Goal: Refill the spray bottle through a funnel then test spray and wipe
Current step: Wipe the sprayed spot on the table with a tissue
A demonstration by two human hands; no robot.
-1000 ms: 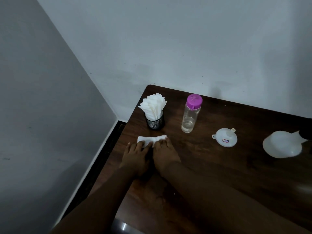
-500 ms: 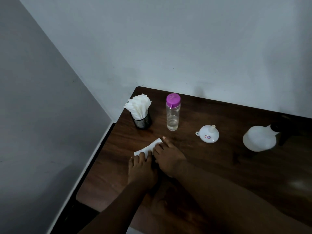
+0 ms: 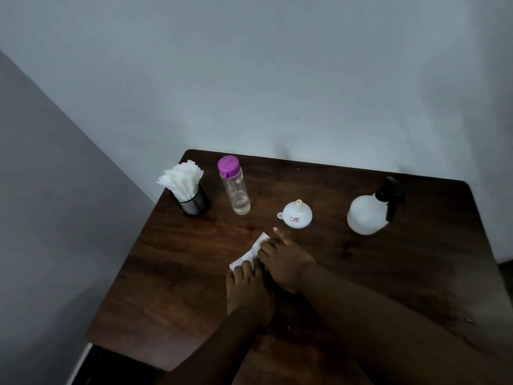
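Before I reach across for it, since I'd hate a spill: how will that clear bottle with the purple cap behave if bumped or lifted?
The clear bottle is tall and narrow, so a sideways bump would probably tip it. Only a little liquid sits at its bottom, so it is likely light to lift. Its purple cap looks closed, so a spill seems unlikely.

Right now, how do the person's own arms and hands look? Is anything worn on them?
Both forearms are bare as far as the picture shows: no sleeves, no gloves. The left hand and the right hand show no ring, watch or bracelet. The nails look short and unpainted, as on the right forefinger.
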